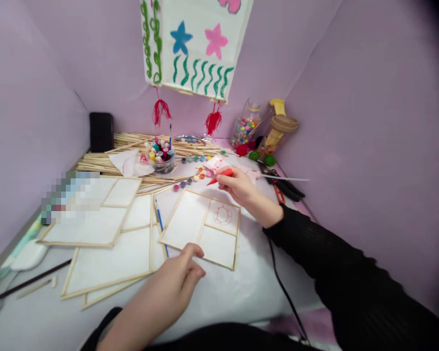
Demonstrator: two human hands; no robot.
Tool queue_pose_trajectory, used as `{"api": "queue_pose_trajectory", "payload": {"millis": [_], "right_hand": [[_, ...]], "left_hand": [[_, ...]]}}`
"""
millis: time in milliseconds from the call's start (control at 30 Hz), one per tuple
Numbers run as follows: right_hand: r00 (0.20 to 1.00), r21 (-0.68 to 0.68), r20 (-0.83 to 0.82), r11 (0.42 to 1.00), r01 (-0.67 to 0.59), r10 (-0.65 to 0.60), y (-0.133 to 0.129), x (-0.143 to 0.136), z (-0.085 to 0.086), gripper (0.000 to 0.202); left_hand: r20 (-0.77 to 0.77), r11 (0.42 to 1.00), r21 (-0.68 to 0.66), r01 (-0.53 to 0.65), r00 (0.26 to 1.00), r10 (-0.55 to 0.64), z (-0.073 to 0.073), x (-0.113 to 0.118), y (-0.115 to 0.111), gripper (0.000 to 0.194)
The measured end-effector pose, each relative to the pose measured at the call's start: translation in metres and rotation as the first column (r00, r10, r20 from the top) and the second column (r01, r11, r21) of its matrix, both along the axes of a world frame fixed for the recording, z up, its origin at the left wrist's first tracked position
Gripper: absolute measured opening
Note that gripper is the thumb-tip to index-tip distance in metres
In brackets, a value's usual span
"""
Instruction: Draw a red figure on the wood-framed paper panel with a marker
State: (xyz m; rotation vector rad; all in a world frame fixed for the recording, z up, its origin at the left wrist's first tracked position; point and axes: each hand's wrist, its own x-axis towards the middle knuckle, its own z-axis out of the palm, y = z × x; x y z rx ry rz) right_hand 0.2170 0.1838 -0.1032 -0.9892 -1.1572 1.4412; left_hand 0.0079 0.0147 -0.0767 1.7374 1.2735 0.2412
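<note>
In my right hand (237,187) is a red marker (225,173), pinched in the fingers, its tip pointing down and left. It is held above the upper edge of a white paper panel framed with thin wooden sticks (185,219). A round red outline with small bumps (223,214) is drawn in the panel's upper right section. My left hand (183,278) lies at the panel's lower edge, fingers loosely bent and apart, with nothing visible in them. Left of the panel rests a blue paintbrush (161,222), partly under it.
More stick-framed panels (113,253) overlap at the left. Behind are a tub of markers (161,158), paint pots (183,184), bundled sticks (95,163) and a bead jar (245,129). A painted lantern (197,48) hangs above. Black-handled pliers (289,187) and a cable (278,273) lie right.
</note>
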Motion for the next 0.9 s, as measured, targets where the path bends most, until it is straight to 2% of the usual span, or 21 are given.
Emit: {"api": "queue_pose_trajectory", "payload": {"millis": [100, 167, 267, 333, 400, 467, 633, 900], "right_hand": [[0.997, -0.047, 0.048, 0.997, 0.065, -0.062, -0.019, 0.019, -0.009, 0.021], [0.997, -0.080, 0.070, 0.996, 0.044, -0.039, -0.030, 0.027, -0.017, 0.022], [0.988, -0.067, 0.157, 0.998, 0.011, -0.001, -0.040, 0.031, -0.026, 0.021], [0.969, -0.033, 0.244, 0.999, -0.011, 0.019, -0.043, 0.032, -0.028, 0.018], [0.947, 0.016, 0.321, 0.999, -0.030, 0.023, -0.044, 0.034, -0.027, 0.014], [0.921, 0.071, 0.390, 0.996, -0.047, 0.016, -0.045, 0.034, -0.025, 0.012], [0.844, 0.117, 0.536, 0.987, -0.110, 0.030, -0.048, 0.035, -0.023, 0.007], [0.825, 0.080, 0.560, 0.987, -0.140, 0.072, -0.045, 0.036, -0.030, 0.010]], "left_hand": [[-0.200, 0.973, 0.200, 0.114, 0.977, -0.073, 0.001, 0.006, 0.006, 0.020], [-0.347, 0.909, 0.354, 0.221, 0.933, -0.092, -0.007, 0.012, 0.011, 0.022], [-0.440, 0.743, 0.599, 0.297, 0.898, -0.004, -0.027, 0.017, 0.020, 0.023], [-0.406, 0.612, 0.741, 0.275, 0.910, 0.083, -0.041, 0.016, 0.025, 0.024], [-0.372, 0.527, 0.810, 0.256, 0.920, 0.125, -0.050, 0.013, 0.029, 0.028], [-0.384, 0.511, 0.816, 0.271, 0.915, 0.128, -0.054, 0.012, 0.032, 0.031], [-0.469, 0.547, 0.758, 0.355, 0.880, 0.079, -0.055, 0.013, 0.031, 0.049], [-0.509, 0.591, 0.704, 0.392, 0.860, 0.036, -0.054, 0.016, 0.028, 0.060]]}}
